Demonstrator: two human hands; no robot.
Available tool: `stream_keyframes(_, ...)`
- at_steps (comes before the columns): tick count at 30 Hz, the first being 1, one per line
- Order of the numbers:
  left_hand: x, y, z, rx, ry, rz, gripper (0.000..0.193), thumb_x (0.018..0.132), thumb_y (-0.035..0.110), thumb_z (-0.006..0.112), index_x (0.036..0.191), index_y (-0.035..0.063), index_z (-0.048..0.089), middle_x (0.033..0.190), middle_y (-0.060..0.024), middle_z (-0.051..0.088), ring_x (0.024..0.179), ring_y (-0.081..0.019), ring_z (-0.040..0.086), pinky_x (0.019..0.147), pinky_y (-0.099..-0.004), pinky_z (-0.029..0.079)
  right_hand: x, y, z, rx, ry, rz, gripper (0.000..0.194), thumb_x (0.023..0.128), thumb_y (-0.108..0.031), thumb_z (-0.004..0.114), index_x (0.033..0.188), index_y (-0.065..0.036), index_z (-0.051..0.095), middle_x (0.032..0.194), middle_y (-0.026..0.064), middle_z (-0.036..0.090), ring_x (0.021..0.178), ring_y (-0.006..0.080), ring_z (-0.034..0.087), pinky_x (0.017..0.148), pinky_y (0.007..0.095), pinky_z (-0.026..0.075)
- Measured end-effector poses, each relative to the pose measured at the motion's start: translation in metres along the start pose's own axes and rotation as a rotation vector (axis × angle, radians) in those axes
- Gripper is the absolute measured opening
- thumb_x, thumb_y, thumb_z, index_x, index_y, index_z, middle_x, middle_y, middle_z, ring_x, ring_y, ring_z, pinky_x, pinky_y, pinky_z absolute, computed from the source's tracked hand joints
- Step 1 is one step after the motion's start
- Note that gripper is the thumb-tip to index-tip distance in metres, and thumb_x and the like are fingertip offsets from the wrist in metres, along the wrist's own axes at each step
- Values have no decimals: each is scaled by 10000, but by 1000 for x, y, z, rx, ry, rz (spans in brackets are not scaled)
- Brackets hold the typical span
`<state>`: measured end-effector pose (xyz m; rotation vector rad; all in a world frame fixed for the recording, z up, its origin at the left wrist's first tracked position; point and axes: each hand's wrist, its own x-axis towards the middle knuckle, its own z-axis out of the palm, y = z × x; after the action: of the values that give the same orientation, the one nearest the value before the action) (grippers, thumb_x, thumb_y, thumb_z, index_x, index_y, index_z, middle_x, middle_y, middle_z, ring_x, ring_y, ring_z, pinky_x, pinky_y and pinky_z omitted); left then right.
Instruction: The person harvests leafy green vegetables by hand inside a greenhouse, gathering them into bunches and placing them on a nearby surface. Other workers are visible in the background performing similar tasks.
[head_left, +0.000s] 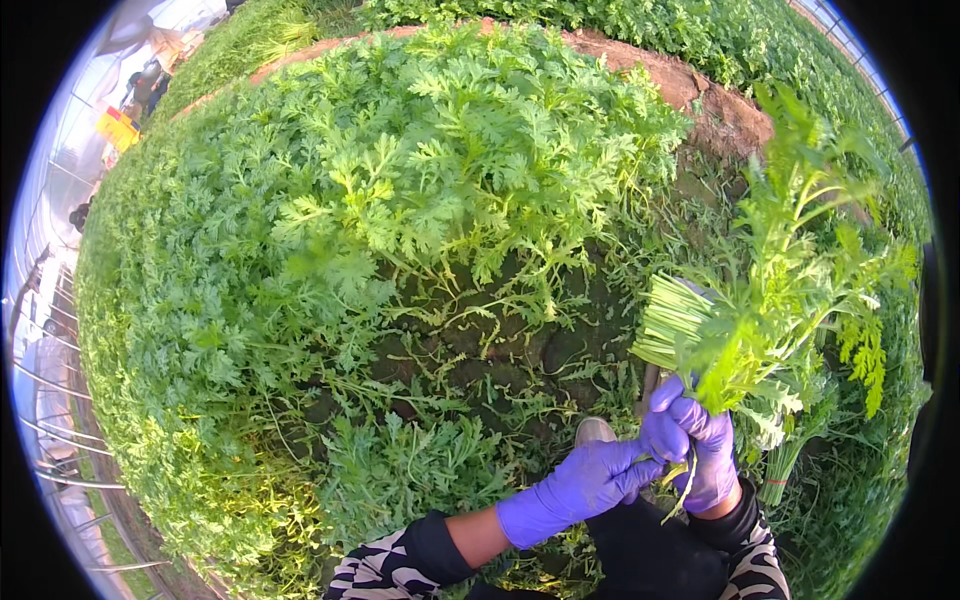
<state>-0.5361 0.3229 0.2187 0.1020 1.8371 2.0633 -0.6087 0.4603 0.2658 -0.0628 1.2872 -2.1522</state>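
Observation:
Both of my hands wear purple gloves. My right hand (694, 442) is closed around a few leafy green stalks (795, 300), whose feathery lobed leaves rise to the upper right. Against its fingers, my left hand (585, 484) pinches the lower ends of these stalks, where a thin yellowish-green stem (686, 484) hangs down. The exact grip of the left fingertips is partly hidden. Just beyond the right hand lies a thick bundle of pale cut stems (671, 319), ends facing left. To the right, a smaller bunch bound with a red band (780, 476) rests among greens.
Dense standing greens (450, 150) fill the bed ahead and leftward. Stripped leaves and trimmings litter the dark soil (510, 352). A shoe tip (595, 430) shows by my left hand. A bare earth ridge (675, 82) crosses behind; yellow crates (118, 129) stand far left beside plastic sheeting.

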Motion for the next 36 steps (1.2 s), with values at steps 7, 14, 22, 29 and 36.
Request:
stream_keyframes(7,-28,-35,-129,1142,-91,-324,363,936,460,534,1024,119,619,759,-140,666,757,-339,672,658,-475,518,2,-4,-11,16,87,32,309,889,-278,680,969,11,609,493,-13,446,406,103,390,431,261,285)
stream_keyframes(14,34,-147,-255,1307,531,-569,396,930,449,543,1113,108,628,978,-170,694,904,-348,665,779,-459,520,4,-6,-11,-98,129,-54,285,910,-286,654,991,-16,610,487,0,455,405,118,405,435,268,296)
stream_keyframes(22,28,-55,-170,292,70,-698,303,949,317,570,837,51,663,596,-24,593,531,-98,563,539,-275,472,4,4,-15,-225,345,-23,311,936,-253,603,1064,30,592,702,105,623,598,196,579,584,295,475)
stream_keyframes(29,23,3,-61,618,175,145,260,921,354,606,887,97,631,736,-134,613,661,-336,620,574,-410,486,8,17,-13,-271,370,22,348,935,-250,608,1157,18,594,1029,127,675,999,237,636,928,350,477)
stream_keyframes(36,93,-102,-157,1154,617,-233,311,873,366,639,959,69,669,947,-171,645,867,-359,644,747,-454,522,8,8,-18,-311,481,-178,378,934,-349,600,1107,-12,598,975,98,666,937,212,632,873,358,486)
